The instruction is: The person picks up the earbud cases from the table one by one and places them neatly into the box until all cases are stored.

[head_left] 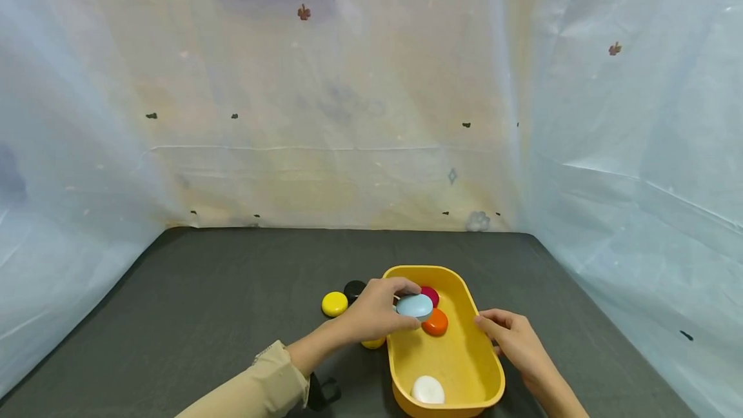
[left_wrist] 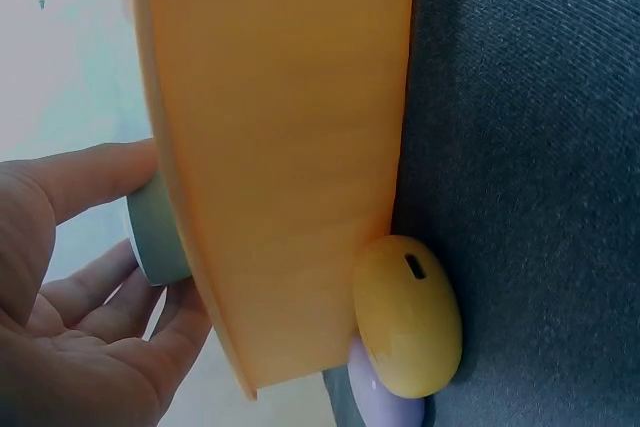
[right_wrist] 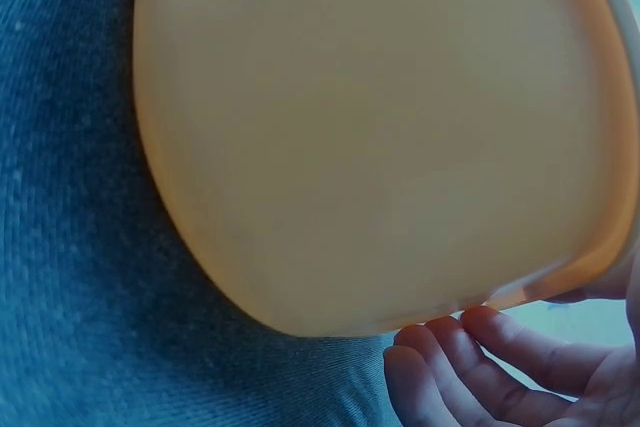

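My left hand (head_left: 380, 307) grips a light blue, smooth rounded disc (head_left: 415, 306) between thumb and fingers, over the left rim of a yellow bin (head_left: 444, 363). The disc's pale side (left_wrist: 158, 232) shows above the bin wall in the left wrist view. With thumb over the right rim and fingers along the outer wall, my right hand (head_left: 513, 337) pinches the bin. Inside the bin lie a dark red disc (head_left: 430, 295), an orange disc (head_left: 435, 323) and, at the near end, a white disc (head_left: 428, 390).
Left of the bin, a yellow disc (head_left: 334, 304) and a black disc (head_left: 354, 290) lie on the dark cloth. Against the bin's outer wall are another yellow disc (left_wrist: 408, 317) with a small dark slot and a purple disc (left_wrist: 385, 392). Pale sheeting (head_left: 348, 115) encloses the table.
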The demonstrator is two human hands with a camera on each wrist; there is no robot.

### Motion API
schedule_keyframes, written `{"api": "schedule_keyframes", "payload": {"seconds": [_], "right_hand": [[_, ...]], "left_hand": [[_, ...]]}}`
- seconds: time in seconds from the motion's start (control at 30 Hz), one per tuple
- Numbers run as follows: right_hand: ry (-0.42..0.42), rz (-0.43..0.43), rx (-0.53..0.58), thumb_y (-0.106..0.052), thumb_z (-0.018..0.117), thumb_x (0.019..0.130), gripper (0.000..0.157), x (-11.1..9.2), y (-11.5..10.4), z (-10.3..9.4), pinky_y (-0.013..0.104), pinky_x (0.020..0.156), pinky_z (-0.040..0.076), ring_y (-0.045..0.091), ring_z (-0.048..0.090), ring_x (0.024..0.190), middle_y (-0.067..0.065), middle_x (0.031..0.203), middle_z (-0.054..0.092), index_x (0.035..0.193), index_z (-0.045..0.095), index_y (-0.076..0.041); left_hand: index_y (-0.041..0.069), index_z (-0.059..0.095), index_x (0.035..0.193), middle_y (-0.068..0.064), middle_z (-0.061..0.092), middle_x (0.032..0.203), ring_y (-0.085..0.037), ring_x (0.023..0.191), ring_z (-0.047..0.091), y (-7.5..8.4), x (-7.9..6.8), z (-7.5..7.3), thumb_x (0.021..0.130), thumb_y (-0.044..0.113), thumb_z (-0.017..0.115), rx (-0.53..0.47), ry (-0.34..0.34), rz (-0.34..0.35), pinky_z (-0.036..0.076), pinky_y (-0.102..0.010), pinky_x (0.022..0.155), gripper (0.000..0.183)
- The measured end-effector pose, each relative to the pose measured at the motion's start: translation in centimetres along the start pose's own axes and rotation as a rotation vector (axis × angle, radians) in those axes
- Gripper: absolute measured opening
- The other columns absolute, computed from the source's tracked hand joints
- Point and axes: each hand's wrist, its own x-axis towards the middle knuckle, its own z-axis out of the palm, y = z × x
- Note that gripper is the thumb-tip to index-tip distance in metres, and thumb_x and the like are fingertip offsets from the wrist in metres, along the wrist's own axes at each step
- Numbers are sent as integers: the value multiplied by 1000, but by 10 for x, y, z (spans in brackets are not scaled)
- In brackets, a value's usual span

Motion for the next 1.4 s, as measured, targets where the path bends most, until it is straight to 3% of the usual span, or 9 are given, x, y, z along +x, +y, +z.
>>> {"api": "schedule_keyframes", "payload": {"seconds": [0.43, 0.63, 1.0, 1.17, 1.4], "right_hand": [[-3, 8, 6, -23, 62, 97, 30, 0, 0, 1, 29, 57, 47, 20, 54, 74, 7, 82, 60, 111, 69, 2], [-2, 0, -1, -23, 62, 97, 30, 1, 0, 1, 29, 58, 48, 20, 54, 75, 6, 82, 59, 111, 69, 3], [-2, 2, -9, -25, 63, 97, 32, 1, -2, -1, 30, 58, 48, 21, 55, 74, 6, 83, 61, 112, 69, 3], [-3, 2, -9, -24, 63, 97, 31, 1, -2, -1, 29, 56, 46, 20, 54, 70, 6, 81, 59, 111, 69, 2], [-4, -8, -8, -25, 63, 97, 32, 1, -2, 0, 28, 55, 46, 20, 54, 70, 5, 81, 60, 111, 69, 3]], "left_hand": [[5, 68, 118, 5, 67, 108, -8, 98, 60, -2, 2, 3, 78, 10, 83, 24, -48, 6, 51, -23, 85, 43], [9, 66, 120, 8, 65, 110, -15, 105, 60, -3, 2, -1, 84, 17, 77, 13, -6, -5, 50, -30, 91, 38], [11, 65, 120, -2, 64, 118, -20, 107, 59, -8, -13, -30, 92, 19, 71, -5, 110, 4, 50, -37, 91, 30], [10, 65, 120, -8, 64, 119, -25, 110, 59, -13, -20, -46, 92, 20, 72, -5, 159, -40, 49, -40, 94, 31], [14, 67, 118, -3, 64, 118, -27, 113, 59, -25, -32, -64, 90, 22, 74, -22, 222, -124, 49, -44, 95, 30]]}}
